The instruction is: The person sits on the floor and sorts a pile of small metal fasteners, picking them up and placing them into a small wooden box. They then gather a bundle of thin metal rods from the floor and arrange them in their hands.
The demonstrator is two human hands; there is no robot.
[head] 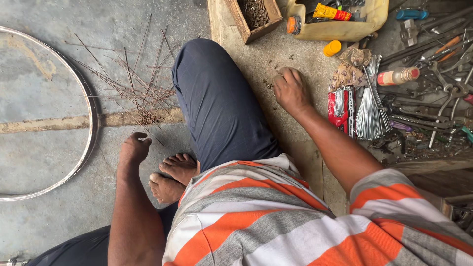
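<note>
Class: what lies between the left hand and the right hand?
In the head view, the person's bent knee in dark blue trousers lies between the left hand and right hand.

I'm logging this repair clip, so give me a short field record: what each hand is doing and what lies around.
left hand: fisted, pressed on the concrete floor beside rusty spokes
right hand: fingers down on small bits on the floor, grip unclear
new spokes: shiny bundle right of that hand
wheel rim: flat on floor, far left
wooden box: holds rusty small parts
</note>
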